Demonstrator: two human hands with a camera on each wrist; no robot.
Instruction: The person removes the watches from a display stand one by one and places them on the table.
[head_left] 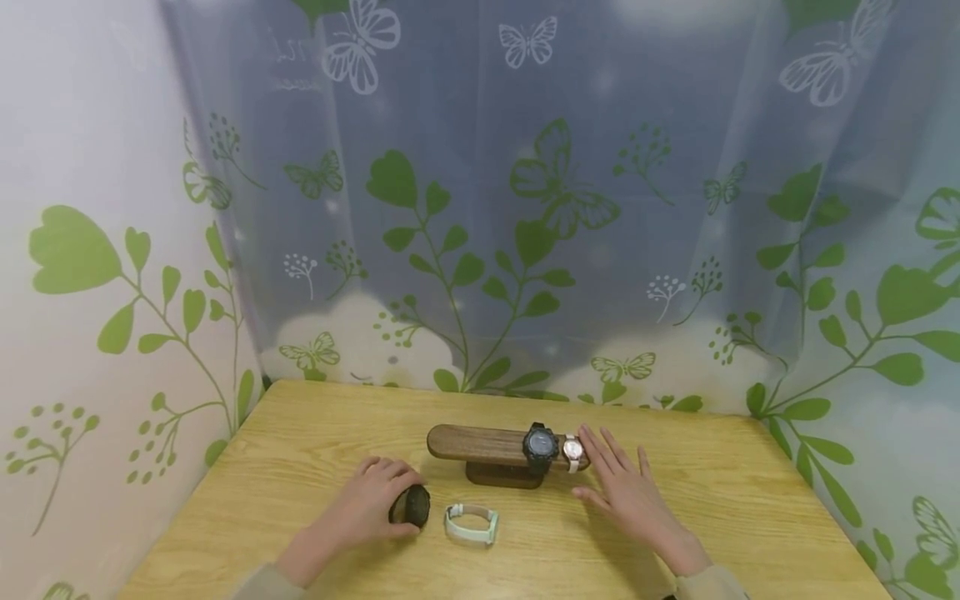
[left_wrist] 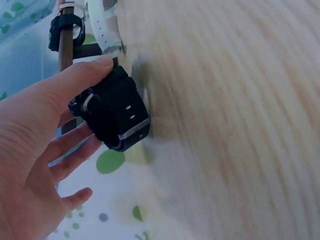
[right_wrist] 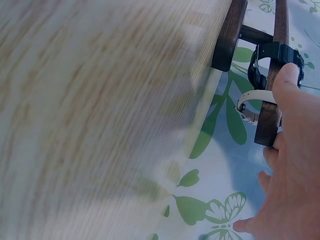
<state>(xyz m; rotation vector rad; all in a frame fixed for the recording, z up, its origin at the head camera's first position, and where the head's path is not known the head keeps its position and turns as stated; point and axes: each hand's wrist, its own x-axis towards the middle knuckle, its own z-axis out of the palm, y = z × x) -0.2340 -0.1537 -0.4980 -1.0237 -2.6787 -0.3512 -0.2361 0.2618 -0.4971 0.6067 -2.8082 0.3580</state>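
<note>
Here's the yellowish wood-grain table (head_left: 555, 575) near, blue-grey butterfly-print curtain (head_left: 457, 100) hanging far, pale leaf-print fabric (head_left: 90, 158) left and right!

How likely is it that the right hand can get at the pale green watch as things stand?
Probably yes. The right hand has its fingers spread at the end of the wooden stand, and only bare tabletop shows between the hand and the pale green watch.

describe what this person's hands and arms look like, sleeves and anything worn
The left hand and right hand are bare, with no gloves or rings showing. The left sleeve and right sleeve are plain light beige, ending around the wrists. Something black shows beside the right sleeve, too cropped to identify.
</note>
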